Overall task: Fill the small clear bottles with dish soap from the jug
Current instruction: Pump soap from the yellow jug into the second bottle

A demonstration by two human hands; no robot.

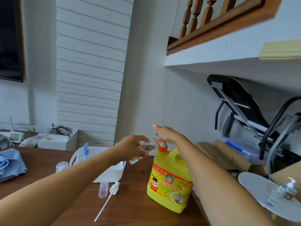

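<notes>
Beside pump point(161, 144), left fingers point(140, 138) curled round bottle point(147, 147)

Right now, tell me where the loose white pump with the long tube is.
Head view, low centre: the pump lies flat on the table, just right of a clear cap and left of the yellow jug.

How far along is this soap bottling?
Early to midway, I'd guess. Done: a white pump top lies removed on the table. In hand: the right hand presses the orange pump of the yellow jug; the left hand holds a small clear bottle tilted at its spout, nearly empty. Left: filling it, refitting the top. The bottles on the white tray are too blurred to judge.
</notes>
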